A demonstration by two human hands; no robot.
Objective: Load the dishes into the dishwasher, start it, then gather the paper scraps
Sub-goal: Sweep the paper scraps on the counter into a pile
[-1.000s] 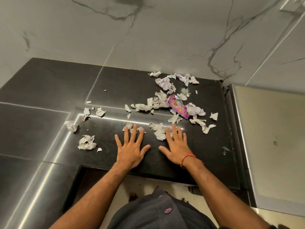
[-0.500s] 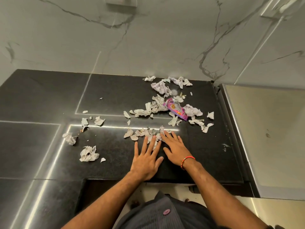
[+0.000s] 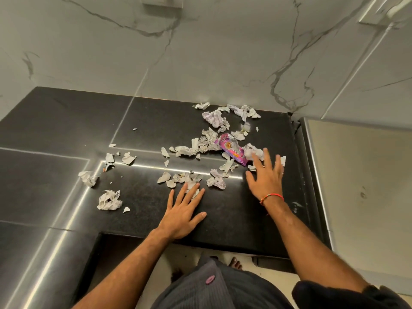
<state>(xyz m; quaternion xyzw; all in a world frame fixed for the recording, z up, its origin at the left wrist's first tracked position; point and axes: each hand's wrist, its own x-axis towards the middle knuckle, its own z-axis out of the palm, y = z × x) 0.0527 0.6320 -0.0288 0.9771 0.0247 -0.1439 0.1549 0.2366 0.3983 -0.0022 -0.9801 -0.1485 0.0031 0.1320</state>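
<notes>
Head view | right hand (image 3: pixel 265 175) open, moved right, seemingly onto paper scraps (image 3: pixel 255 167) | left hand (image 3: pixel 182 210) flat, open

Polished black speckled stone countertop (image 3: pixel 138 197), glossy enough to throw back streaks of light. Crumpled, matt paper scraps (image 3: pixel 109 200) lie on it beside a shiny pink plastic wrapper (image 3: pixel 234 150). Behind, a smooth grey-veined marble wall (image 3: pixel 200 59).

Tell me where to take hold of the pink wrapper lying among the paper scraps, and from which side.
Pinch the pink wrapper at its near-right end, coming from the right, where the right hand already hovers open. It lies flat and slanted, with scraps crowding its far-left end, so that near end probably offers the freest grip.
</notes>
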